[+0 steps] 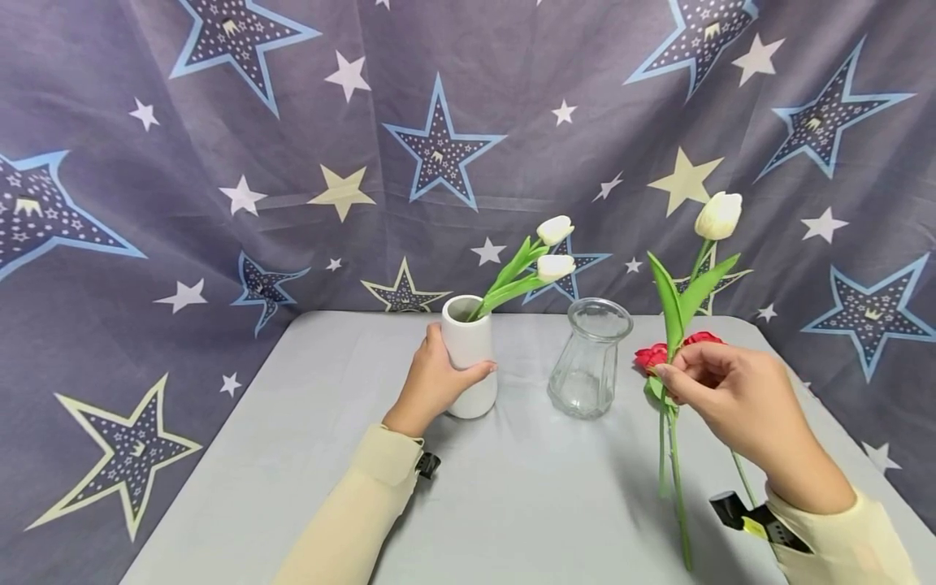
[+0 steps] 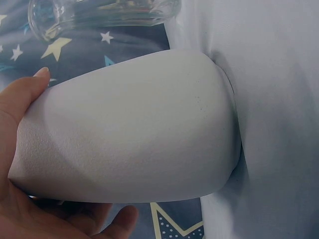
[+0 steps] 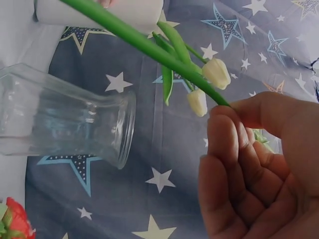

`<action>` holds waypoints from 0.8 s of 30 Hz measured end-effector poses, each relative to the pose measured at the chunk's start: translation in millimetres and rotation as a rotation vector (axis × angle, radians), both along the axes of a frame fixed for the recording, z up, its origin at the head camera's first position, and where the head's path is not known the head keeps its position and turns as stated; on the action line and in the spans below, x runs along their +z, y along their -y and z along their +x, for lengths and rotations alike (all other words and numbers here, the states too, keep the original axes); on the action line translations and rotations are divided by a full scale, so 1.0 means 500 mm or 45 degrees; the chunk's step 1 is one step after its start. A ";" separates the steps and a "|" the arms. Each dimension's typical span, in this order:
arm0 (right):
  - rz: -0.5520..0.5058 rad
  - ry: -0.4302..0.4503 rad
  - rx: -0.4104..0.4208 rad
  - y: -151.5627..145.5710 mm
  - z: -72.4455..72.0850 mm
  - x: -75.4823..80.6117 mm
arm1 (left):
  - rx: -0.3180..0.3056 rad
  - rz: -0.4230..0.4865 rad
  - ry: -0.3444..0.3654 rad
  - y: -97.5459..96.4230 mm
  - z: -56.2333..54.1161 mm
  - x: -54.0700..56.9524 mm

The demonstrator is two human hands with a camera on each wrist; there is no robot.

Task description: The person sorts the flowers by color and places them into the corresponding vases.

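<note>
My left hand (image 1: 433, 380) grips a white vase (image 1: 474, 400) that stands upright on the table, fingers round its far side and thumb across the front. Two white tulips (image 1: 556, 268) lean out of its mouth to the right. My right hand (image 1: 753, 406) pinches the green stem of another white tulip (image 1: 719, 216) between thumb and fingertips. That tulip is upright, bloom above the hand and stem end hanging below. In the right wrist view the stem (image 3: 144, 47) slants up and left from the fingertips. The left wrist view is mostly filled by the vase (image 2: 134, 129).
A clear glass vase (image 1: 585, 382) stands on the grey table (image 1: 512, 496) between my hands. Red flowers (image 1: 651, 357) lie behind my right hand, partly hidden by it. A star-patterned cloth (image 1: 512, 106) hangs along the table's back edge.
</note>
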State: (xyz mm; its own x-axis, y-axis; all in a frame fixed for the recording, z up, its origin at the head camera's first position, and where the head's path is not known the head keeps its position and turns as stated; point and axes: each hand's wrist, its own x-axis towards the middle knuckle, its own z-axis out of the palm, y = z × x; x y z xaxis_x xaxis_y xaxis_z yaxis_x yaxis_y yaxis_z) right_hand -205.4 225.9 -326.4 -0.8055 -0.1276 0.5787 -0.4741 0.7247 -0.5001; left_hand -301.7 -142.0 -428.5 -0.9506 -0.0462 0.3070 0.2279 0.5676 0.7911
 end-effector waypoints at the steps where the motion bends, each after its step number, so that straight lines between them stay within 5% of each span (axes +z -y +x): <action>1: -0.004 -0.007 0.013 0.003 0.000 0.002 | -0.001 0.002 -0.002 0.000 0.000 0.000; 24: -0.090 -0.106 0.108 0.056 -0.014 0.029 | 0.008 -0.017 0.005 -0.002 0.000 0.003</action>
